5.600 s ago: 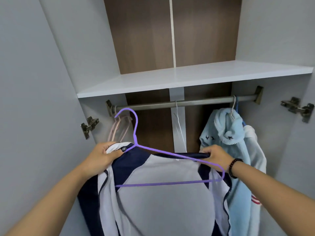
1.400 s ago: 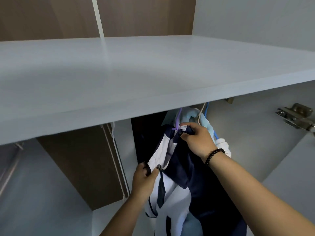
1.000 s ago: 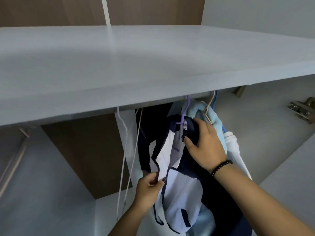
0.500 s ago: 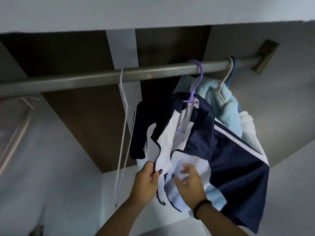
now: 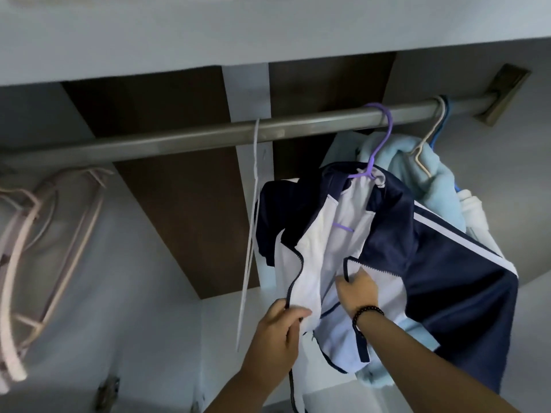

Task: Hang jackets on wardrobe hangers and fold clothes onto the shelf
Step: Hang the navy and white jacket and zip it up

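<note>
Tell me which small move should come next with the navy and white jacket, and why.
Probably bring the two zipper edges together. The jacket already hangs on the purple hanger on the rail, its front open; the left hand and right hand each hold one edge.

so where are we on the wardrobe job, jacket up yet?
Done: navy-and-white jacket is on the purple hanger, hooked over the rail beside a light blue garment.
In hand: left hand grips the left zipper edge, right hand holds the right one; the front hangs open.
Left: nothing folded is visible; the shelf shows only from below. Pink hangers hang bare.
</note>
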